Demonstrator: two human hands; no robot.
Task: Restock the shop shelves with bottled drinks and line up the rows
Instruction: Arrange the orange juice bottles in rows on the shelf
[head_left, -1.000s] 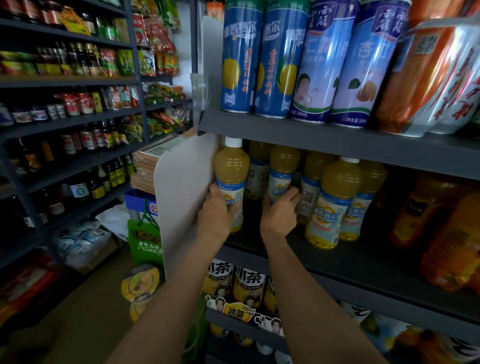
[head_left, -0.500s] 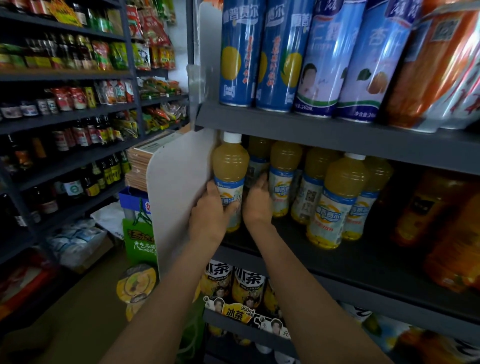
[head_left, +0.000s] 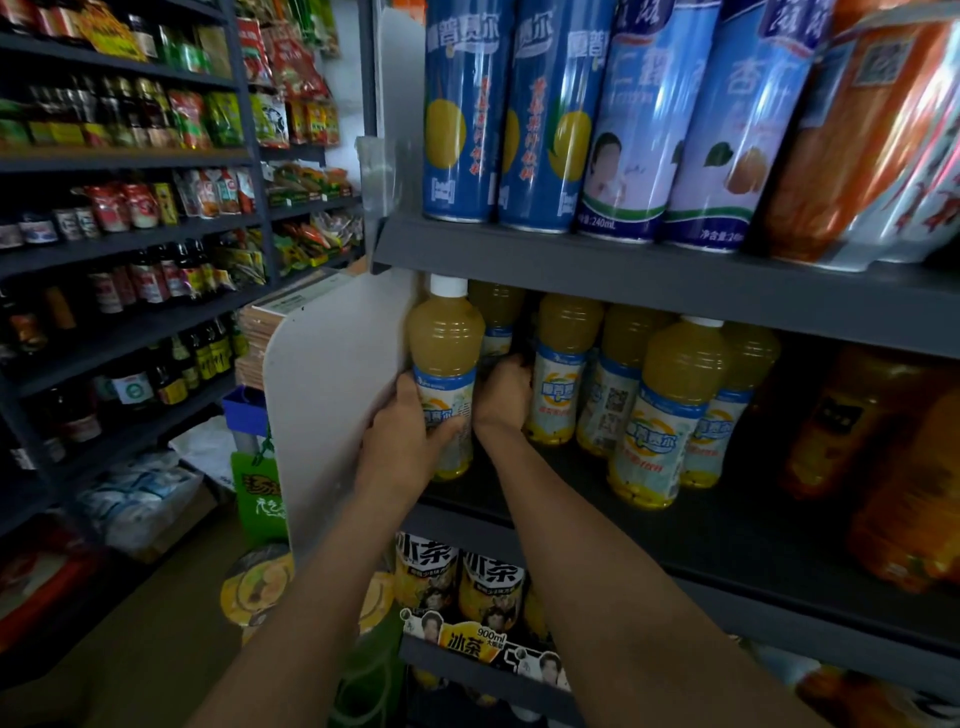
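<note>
Head view, middle shelf (head_left: 727, 525) of a dark grey rack, both arms reaching in from below.

Left hand (head_left: 400, 441): wrapped round the lower label of the front-left bottle (head_left: 444, 374), thumb across the front of the label, fingers behind it. Firm grip as far as I can see. The bottle is upright, yellow juice, white cap, blue-and-white label, at the far left end of the shelf and right against the white side panel (head_left: 332, 395).

Right hand (head_left: 503, 395): reaching deeper into the shelf, between the held bottle and the second-row bottle (head_left: 558, 374). I see the back of the hand with the knuckles bent; the fingertips are hidden behind the bottles, so I cannot tell whether it grips anything or only presses against one.

More of the same juice stands to the right: a bottle with a QR code on its label (head_left: 610, 384), then a front bottle with a white cap (head_left: 667, 410) standing further forward than its neighbours, and one behind it (head_left: 727, 400). Rows look staggered, not flush.

Far right of the same shelf: large orange bottles (head_left: 883, 457), blurred.

Shelf above: tall blue cans (head_left: 460, 114) side by side, paler blue cans (head_left: 639, 130) next to them.

Shelf below: iced tea bottles (head_left: 488, 587) behind a price strip
</note>
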